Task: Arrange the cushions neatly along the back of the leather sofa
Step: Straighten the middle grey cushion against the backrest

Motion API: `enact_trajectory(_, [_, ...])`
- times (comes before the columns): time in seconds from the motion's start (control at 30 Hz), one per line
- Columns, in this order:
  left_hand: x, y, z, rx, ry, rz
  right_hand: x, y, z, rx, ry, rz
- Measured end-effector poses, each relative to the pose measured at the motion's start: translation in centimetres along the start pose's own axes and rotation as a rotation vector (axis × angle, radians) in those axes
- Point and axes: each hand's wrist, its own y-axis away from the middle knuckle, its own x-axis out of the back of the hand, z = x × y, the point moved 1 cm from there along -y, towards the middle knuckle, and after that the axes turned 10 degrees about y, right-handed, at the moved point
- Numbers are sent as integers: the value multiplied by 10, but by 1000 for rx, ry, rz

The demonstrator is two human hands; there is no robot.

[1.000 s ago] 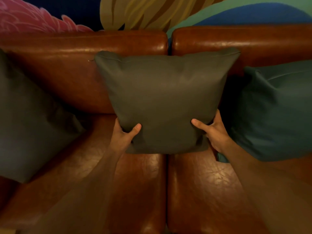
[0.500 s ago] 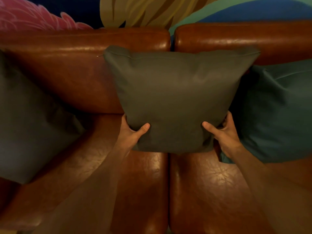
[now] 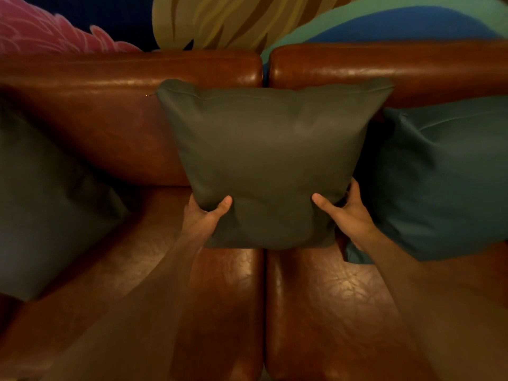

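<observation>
A dark grey cushion [image 3: 269,160] stands upright in the middle of the brown leather sofa [image 3: 110,127], leaning against the backrest over the gap between the two back pads. My left hand [image 3: 206,215] grips its lower left corner, thumb on the front. My right hand [image 3: 349,215] grips its lower right corner the same way. A teal cushion [image 3: 445,177] leans against the backrest at the right, touching the grey one. Another dark grey cushion [image 3: 46,204] lies tilted at the left end.
A painted wall [image 3: 220,20] with pink, yellow, green and blue shapes rises behind the sofa. Bare leather seat pads [image 3: 324,312] stretch in front of the cushions, split by a centre seam.
The middle cushion has shifted slightly left and settled against the backrest. Both hands keep their hold on its lower corners.
</observation>
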Motion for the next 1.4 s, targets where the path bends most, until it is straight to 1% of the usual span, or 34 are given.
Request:
enact_trajectory(0.13, [-8,21,8,-37,23,15,6,7,-1,-23,40,-10])
enact_trajectory(0.33, [-7,27,11,-76,50,27,-4,12,-10,-46,-60,-117])
enact_trajectory(0.5, [-1,23,8,-75,90,-8,-10,10,-4,-32,-93,-124])
enact_trajectory(0.6, [-2,23,6,-63,89,1,-8,7,-4,-32,-72,-125])
enact_trajectory(0.7, [5,18,0,-44,86,17,-4,8,-3,-35,-5,-103])
enact_trajectory(0.8, [21,5,-22,-24,72,30,1,16,0,-23,39,-76])
enact_trajectory(0.9, [17,28,-8,18,48,82,7,25,3,-19,91,-16])
enact_trajectory(1.03, [9,52,-14,80,107,168,14,35,14,-95,141,46])
enact_trajectory(1.13, [6,71,-20,113,98,179,13,46,28,-130,163,-2])
enact_trajectory(1.3, [-4,94,-26,151,36,116,7,74,26,-174,121,-112])
enact_trajectory(1.4, [-12,101,-29,174,25,88,4,85,23,-175,107,-135])
